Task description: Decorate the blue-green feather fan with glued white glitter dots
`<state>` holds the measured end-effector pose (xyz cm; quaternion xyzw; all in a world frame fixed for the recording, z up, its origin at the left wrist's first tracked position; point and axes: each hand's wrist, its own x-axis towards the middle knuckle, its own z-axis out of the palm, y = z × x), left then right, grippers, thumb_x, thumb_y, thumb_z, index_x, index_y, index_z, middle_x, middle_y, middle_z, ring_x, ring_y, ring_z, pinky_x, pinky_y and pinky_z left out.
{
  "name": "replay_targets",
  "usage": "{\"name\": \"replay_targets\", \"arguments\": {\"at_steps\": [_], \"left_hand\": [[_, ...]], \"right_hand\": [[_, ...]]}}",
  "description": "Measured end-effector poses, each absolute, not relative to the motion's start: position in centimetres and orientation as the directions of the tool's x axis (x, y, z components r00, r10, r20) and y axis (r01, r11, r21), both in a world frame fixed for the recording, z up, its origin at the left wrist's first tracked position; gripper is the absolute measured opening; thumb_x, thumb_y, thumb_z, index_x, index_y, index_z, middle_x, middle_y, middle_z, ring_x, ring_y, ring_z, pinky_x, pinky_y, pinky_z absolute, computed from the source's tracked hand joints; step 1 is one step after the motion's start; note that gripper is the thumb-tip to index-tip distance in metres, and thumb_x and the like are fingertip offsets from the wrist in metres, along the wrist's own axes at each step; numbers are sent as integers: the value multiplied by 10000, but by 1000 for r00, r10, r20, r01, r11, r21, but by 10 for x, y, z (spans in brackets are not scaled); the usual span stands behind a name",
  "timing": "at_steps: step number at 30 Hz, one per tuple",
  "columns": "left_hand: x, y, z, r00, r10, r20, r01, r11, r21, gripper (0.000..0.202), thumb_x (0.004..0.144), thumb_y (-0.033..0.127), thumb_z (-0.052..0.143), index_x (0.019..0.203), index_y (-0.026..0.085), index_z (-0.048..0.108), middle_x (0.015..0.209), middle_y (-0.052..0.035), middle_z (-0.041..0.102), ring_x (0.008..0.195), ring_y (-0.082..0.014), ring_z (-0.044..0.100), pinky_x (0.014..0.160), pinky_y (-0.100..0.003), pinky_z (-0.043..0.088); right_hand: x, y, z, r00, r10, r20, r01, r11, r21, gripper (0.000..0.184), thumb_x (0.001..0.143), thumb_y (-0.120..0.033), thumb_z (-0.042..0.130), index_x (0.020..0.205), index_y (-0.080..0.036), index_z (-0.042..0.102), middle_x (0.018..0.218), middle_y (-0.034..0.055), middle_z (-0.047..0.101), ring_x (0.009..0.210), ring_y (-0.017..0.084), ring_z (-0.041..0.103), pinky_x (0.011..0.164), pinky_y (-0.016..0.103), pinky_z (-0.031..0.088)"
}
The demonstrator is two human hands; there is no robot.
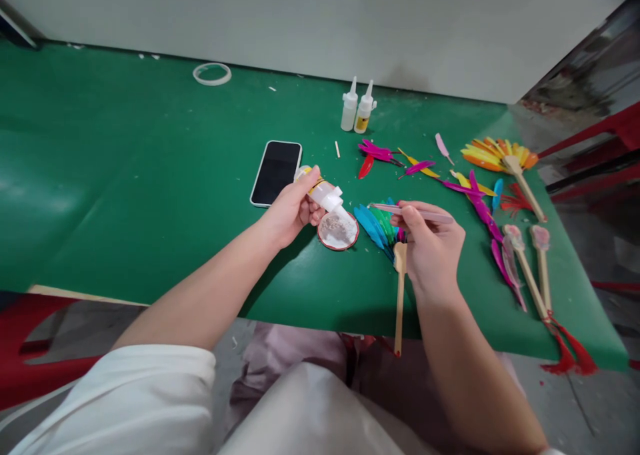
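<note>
My left hand is closed round a small white glue bottle with a yellow label, tilted nozzle-down over a small round dish. White material lies in the dish, which has a reddish rim. My right hand pinches pink tweezers, whose tips point left above a feather fan. Blue and green feathers spread from the fan's wooden handle, which reaches over the table's front edge. My right hand hides part of the fan.
A phone lies left of the dish. Two bottles stand behind. Loose feathers, a yellow-orange fan and two wooden handles with red tassels lie right. A tape roll rests on the green table.
</note>
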<state>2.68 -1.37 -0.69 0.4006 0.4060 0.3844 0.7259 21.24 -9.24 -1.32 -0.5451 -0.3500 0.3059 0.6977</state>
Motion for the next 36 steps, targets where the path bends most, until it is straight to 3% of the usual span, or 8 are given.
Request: {"name": "replay_targets", "arguments": {"at_steps": [8,12,16,19,23,28,33,36], "left_hand": [[23,-14,-4,475,850,-228,-325,410,853,386,708,527,665,785,164,558,533,18,538,462,-91,525,368,-171,340],[22,-14,-6,505,823,-259,-324,459,827,398,639,382,759,926,206,547,746,-23,674,608,-126,619,443,-186,406],[23,-14,-5,486,835,-256,-332,447,830,371,657,259,744,992,212,590,907,-34,676,721,-116,625,576,-214,484],[31,-11,5,493,836,-240,-297,421,857,364,638,186,738,987,177,636,863,-34,633,713,-106,582,606,-222,489],[63,0,28,473,874,-110,-220,238,946,327,625,167,741,932,166,627,740,5,571,655,-89,537,591,-216,456],[122,11,40,461,875,149,-34,-150,988,204,695,321,682,718,162,556,626,12,565,593,-97,508,570,-233,407],[152,11,19,624,770,132,295,-388,873,324,761,453,578,728,135,636,680,-22,584,639,-137,522,595,-266,397],[152,12,8,752,639,162,319,-567,760,310,762,437,575,794,146,678,819,-55,624,805,-196,573,757,-331,445]], "right_hand": [[249,-88,-6,705,665,247,39,311,-950,123,668,-277,768,721,-182,710,645,-12,666,537,127,612,572,308,537],[285,-94,0,782,544,305,112,358,-927,121,658,-275,774,709,-186,711,627,-1,651,532,136,604,594,329,538],[319,-109,-1,856,434,279,111,372,-921,112,621,-250,795,690,-199,723,644,20,659,520,140,603,573,326,521],[329,-121,-7,842,473,258,136,277,-951,114,653,-294,772,718,-213,723,657,9,666,538,140,610,608,338,528],[321,-127,-18,738,631,237,223,102,-969,141,671,-326,746,725,-198,724,635,13,677,574,164,622,615,352,526],[308,-122,-24,618,769,165,324,-58,-944,166,709,-348,698,716,-186,729,730,41,724,652,180,647,618,323,506],[304,-119,-24,587,796,149,398,-124,-909,177,733,-358,667,696,-197,730,776,41,739,696,188,663,654,306,507],[305,-118,-24,581,798,160,437,-140,-888,186,739,-368,657,720,-200,734,774,39,740,705,192,667,654,303,504]]}}
